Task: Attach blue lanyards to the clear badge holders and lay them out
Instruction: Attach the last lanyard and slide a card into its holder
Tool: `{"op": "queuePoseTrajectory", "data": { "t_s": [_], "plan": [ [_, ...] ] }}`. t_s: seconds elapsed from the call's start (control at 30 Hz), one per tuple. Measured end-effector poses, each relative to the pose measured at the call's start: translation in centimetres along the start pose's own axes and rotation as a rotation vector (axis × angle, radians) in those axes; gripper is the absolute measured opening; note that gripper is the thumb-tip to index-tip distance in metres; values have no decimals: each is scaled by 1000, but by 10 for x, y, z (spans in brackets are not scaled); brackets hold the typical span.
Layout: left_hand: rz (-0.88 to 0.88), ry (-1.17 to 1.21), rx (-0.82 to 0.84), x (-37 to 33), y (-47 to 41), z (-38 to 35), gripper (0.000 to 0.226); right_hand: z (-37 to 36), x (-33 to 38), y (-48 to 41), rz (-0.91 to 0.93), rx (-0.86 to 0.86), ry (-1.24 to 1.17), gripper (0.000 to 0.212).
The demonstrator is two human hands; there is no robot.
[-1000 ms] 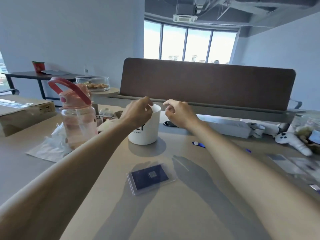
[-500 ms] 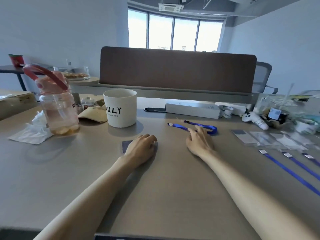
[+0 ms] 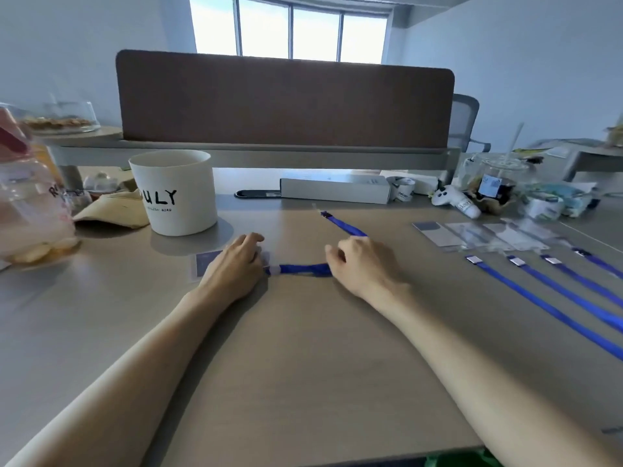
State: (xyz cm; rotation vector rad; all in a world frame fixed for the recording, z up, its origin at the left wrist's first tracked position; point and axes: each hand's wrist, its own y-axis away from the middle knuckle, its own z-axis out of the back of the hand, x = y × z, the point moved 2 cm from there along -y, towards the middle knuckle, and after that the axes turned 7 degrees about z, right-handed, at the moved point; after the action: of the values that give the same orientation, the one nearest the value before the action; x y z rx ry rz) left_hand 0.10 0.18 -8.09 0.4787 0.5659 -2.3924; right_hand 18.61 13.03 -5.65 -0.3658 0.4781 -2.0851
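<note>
At 3 o'clock four laid-out lanyards point(image 3: 539, 300) lie by clear holders point(image 3: 472, 234), done I think. At 11 o'clock my left hand point(image 3: 232, 264) presses flat on the next badge holder point(image 3: 205, 262); my right hand point(image 3: 364, 267) pinches the blue lanyard point(image 3: 303, 268), not attached yet.

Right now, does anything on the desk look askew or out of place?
Only the blue lanyard being worked on: it bends sharply at the right hand toward the left hand on the badge holder, unlike the straight laid-out lanyards at right.
</note>
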Motion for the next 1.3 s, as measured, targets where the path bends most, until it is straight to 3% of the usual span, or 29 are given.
{"op": "queuePoseTrajectory", "data": {
  "t_s": [0.13,0.33,0.43,0.57,0.7,0.87,0.97,1.07,1.17,1.3],
  "plan": [
    [-19,-26,57,6,-4,8,31,-6,-13,-26,-63,-62,50,31],
    [-29,-236,115,17,0,18,42,-41,-21,-71,-145,277,-114,26],
    [-27,-248,119,19,1,17,42,-46,-17,-57,-103,191,-266,32],
    [-27,-237,96,16,2,18,42,-31,-15,-31,67,39,-305,31],
    [0,-188,88,15,5,20,44,-16,-16,-25,101,-6,-327,23],
    [31,-136,119,17,10,24,57,-16,12,-35,80,286,-289,59],
    [-12,-164,119,17,11,24,62,-22,30,-31,174,223,-393,31],
    [-36,-133,163,19,9,26,62,-22,34,-28,111,217,-512,9],
    [-43,-24,157,22,6,31,53,-19,30,-25,61,194,-604,4],
    [-81,72,31,18,6,36,34,-11,27,-23,39,137,-727,12]
  ]
}}
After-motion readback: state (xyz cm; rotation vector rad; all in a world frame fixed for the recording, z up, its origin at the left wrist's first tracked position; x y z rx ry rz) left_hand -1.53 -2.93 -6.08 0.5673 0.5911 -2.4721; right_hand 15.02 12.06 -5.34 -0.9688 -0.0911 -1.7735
